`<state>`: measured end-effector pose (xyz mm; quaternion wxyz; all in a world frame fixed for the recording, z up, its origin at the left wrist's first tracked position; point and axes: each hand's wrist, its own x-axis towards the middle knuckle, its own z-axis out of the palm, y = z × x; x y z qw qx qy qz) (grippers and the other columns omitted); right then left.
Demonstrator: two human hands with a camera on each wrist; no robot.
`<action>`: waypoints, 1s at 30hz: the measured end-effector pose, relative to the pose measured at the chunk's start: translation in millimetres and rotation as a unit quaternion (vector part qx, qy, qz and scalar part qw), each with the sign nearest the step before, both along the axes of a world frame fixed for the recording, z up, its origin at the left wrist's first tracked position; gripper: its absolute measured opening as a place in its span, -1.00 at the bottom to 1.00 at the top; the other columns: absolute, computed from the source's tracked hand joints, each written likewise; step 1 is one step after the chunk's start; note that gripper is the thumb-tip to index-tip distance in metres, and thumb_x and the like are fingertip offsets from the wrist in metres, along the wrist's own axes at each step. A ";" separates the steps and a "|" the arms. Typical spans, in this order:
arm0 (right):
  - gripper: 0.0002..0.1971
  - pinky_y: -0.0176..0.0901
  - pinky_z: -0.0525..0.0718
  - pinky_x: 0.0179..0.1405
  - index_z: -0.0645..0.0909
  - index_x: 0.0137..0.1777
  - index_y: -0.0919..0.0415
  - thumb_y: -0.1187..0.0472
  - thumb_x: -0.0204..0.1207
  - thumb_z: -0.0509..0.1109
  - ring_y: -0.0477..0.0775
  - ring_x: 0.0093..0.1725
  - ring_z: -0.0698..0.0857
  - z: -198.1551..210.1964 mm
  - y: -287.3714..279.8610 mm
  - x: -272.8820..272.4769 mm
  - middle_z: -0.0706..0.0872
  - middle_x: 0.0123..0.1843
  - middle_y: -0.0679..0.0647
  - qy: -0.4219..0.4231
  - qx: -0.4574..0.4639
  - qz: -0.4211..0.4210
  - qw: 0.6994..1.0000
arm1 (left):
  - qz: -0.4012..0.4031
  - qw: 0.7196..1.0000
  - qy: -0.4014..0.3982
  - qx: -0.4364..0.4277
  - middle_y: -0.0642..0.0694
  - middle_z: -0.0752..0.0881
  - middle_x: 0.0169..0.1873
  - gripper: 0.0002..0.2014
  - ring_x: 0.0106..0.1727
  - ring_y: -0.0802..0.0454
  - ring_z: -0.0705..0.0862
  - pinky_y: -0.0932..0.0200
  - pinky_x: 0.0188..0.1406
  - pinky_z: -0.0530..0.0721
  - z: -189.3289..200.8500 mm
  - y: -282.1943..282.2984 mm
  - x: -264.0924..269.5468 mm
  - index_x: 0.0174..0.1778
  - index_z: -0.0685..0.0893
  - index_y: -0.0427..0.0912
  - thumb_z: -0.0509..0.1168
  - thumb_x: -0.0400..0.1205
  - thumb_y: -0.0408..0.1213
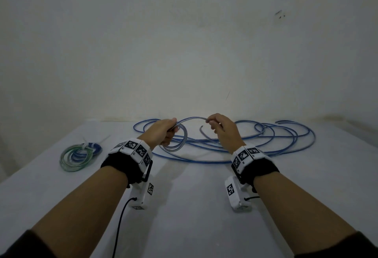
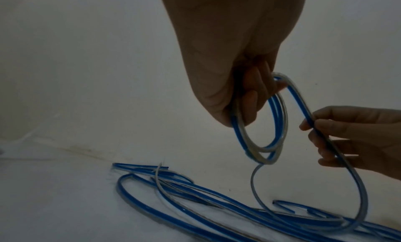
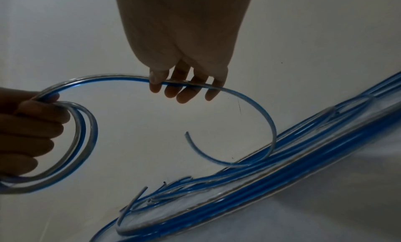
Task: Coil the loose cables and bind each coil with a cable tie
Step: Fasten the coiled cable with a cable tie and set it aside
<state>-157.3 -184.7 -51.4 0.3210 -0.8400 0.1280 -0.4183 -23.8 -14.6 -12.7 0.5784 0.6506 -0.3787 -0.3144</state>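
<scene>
The left hand (image 1: 162, 133) is raised above the white table (image 1: 184, 206) and its fingers are curled around a small coil (image 1: 180, 141) of blue-and-clear cable; a few turns hang down from the fist. In the left wrist view these turns (image 2: 269, 125) pass through the closed fingers (image 2: 249, 98) and form a ring below the hand.

From the coil, the same cable rises in an arc (image 1: 193, 119) to the right hand (image 1: 222, 130), which is also lifted above the table, a little to the right of the coil. The right hand pinches the cable: in the right wrist view the thumb (image 3: 155, 77) presses it from one side and the four fingers (image 3: 184, 93) are curled behind it. After this hand the cable curves down and ends in a free tip (image 3: 187, 133), which hangs just above the loose cables.

The loose blue cables (image 1: 276, 135) lie in wide loops on the table behind and to the right of the coil, along the wall (image 1: 184, 43). Several cut ends (image 3: 145, 189) show in the pile.

Far to the left of the coil, well apart from it, a finished bundle (image 1: 78, 155) of green and blue rings lies flat on the table, bound with a white cable tie (image 1: 88, 146).

Both wrists wear black bands with white marker blocks (image 1: 135, 148).
</scene>
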 end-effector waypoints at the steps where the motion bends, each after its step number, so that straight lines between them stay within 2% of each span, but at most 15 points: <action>1: -0.83 -0.11 0.55 -0.13 0.64 -0.03 0.26 0.34 0.62 0.21 0.01 -0.20 0.57 0.3 0.3 -0.8 0.64 -0.23 0.07 0.002 -0.004 -0.002 1.000 | -0.003 1.000 0.015 -0.014 0.12 0.24 -0.71 -0.58 -0.71 0.21 0.15 0.38 -0.70 0.13 0.1 -0.1 -0.4 -0.41 0.39 -0.17 -0.05 0.76 -0.13; 4: -0.84 -0.18 0.52 -0.16 0.62 0.01 0.27 0.31 0.64 0.19 0.02 -0.21 0.58 -0.7 0.8 -1.3 0.63 -0.24 0.08 0.018 -0.006 -0.012 1.000 | 0.006 0.996 0.062 -0.058 0.11 0.25 -0.69 -0.59 -0.69 0.20 0.16 0.38 -0.69 0.15 1.8 -0.2 1.0 -0.40 0.37 -0.13 -0.04 0.76 -0.10; 7: -0.88 -0.10 0.52 -0.16 0.50 0.11 0.28 0.33 0.64 0.18 0.09 -0.20 0.55 -4.4 -1.6 -2.0 0.57 -0.20 0.15 0.041 0.024 -0.028 0.998 | 0.016 0.989 0.107 -0.101 0.12 0.24 -0.69 -0.59 -0.69 0.20 0.16 0.36 -0.67 0.19 3.7 -0.4 2.6 -0.39 0.38 -0.12 -0.05 0.76 -0.07; 10: -0.90 -0.18 0.51 -0.20 0.44 0.03 0.22 0.40 0.62 0.15 0.10 -0.17 0.54 -10.1 -11.3 -7.7 0.57 -0.13 0.16 0.032 0.065 -0.064 0.995 | 0.028 0.971 0.184 -0.149 0.11 0.26 -0.72 -0.63 -0.72 0.21 0.19 0.37 -0.66 0.23 7.3 0.4 7.1 -0.38 0.37 -0.13 -0.07 0.75 -0.16; 12: -0.87 -0.16 0.47 -0.16 0.48 -0.02 0.23 0.42 0.60 0.15 0.12 -0.13 0.54 -12.1 -17.5 -11.0 0.60 -0.11 0.20 0.022 0.055 -0.091 0.994 | 0.029 0.963 0.212 -0.166 0.10 0.30 -0.72 -0.66 -0.73 0.20 0.24 0.39 -0.66 0.27 9.2 -0.7 9.6 -0.34 0.41 -0.15 -0.07 0.74 -0.22; 16: -0.82 -0.38 0.30 -0.22 0.63 0.02 0.36 0.42 0.61 0.18 0.03 -0.10 0.47 -9.6 -15.4 -7.5 0.59 -0.02 0.30 0.035 -0.024 -0.101 0.994 | -0.010 0.965 0.184 -0.188 0.07 0.43 -0.65 -0.68 -0.65 0.17 0.37 0.36 -0.57 0.45 8.2 -5.2 5.5 -0.18 0.53 -0.23 -0.08 0.75 -0.28; 19: -0.79 -0.24 0.37 -0.11 0.67 0.04 0.29 0.36 0.63 0.18 0.15 -0.05 0.56 -7.4 -6.8 0.9 0.62 -0.03 0.28 0.077 -0.049 -0.079 0.993 | -0.055 0.962 0.168 -0.207 0.05 0.48 -0.58 -0.69 -0.58 0.16 0.44 0.31 -0.48 0.51 10.2 -9.0 -3.2 -0.14 0.53 -0.24 -0.10 0.75 -0.30; 21: -0.78 0.01 0.47 0.08 0.68 0.04 0.19 0.31 0.64 0.18 0.17 0.04 0.59 -3.7 2.1 7.0 0.63 -0.02 0.21 0.124 -0.070 -0.062 0.988 | -0.060 0.960 0.164 -0.220 0.02 0.51 -0.54 -0.69 -0.53 0.13 0.47 0.30 -0.44 0.53 12.8 -12.9 -9.5 -0.18 0.48 -0.22 -0.11 0.76 -0.30; 23: -0.76 0.11 0.43 0.16 0.68 0.06 0.09 0.23 0.67 0.15 0.14 0.10 0.57 3.4 12.9 10.5 0.65 -0.02 0.11 0.178 -0.088 -0.047 0.979 | -0.020 0.968 0.119 -0.221 -0.05 0.53 -0.46 -0.70 -0.44 0.07 0.51 0.29 -0.37 0.58 13.7 -17.9 -14.1 -0.22 0.44 -0.22 -0.09 0.77 -0.32; 26: -0.72 0.01 0.32 0.09 0.69 0.06 0.06 0.20 0.69 0.11 0.14 0.13 0.51 10.4 22.2 12.6 0.58 -0.14 -0.12 0.204 -0.098 -0.021 0.974 | 0.066 0.977 -0.058 -0.193 -0.11 0.64 -0.28 -0.73 -0.27 0.06 0.65 0.23 -0.14 0.67 9.0 -22.6 -15.0 -0.17 0.46 -0.22 -0.08 0.77 -0.33; 28: -0.71 0.01 0.31 0.11 0.70 0.04 0.09 0.22 0.69 0.11 0.16 0.10 0.50 11.6 24.6 12.1 0.53 -0.25 -0.25 0.194 -0.095 0.001 0.976 | 0.081 0.971 -0.149 -0.171 -0.11 0.71 -0.16 -0.76 -0.16 0.14 0.70 0.36 -0.07 0.67 4.6 -22.7 -14.4 -0.07 0.47 -0.28 -0.08 0.77 -0.33; 30: -0.71 0.02 0.32 0.13 0.70 0.01 0.13 0.24 0.69 0.11 0.06 -0.03 0.49 13.1 26.5 10.8 0.49 -0.39 -0.32 0.186 -0.081 0.023 0.979 | 0.073 0.964 -0.211 -0.146 -0.12 0.73 -0.07 -0.78 -0.09 0.15 0.72 0.42 -0.06 0.66 0.8 -22.4 -14.5 0.01 0.45 -0.32 -0.07 0.77 -0.32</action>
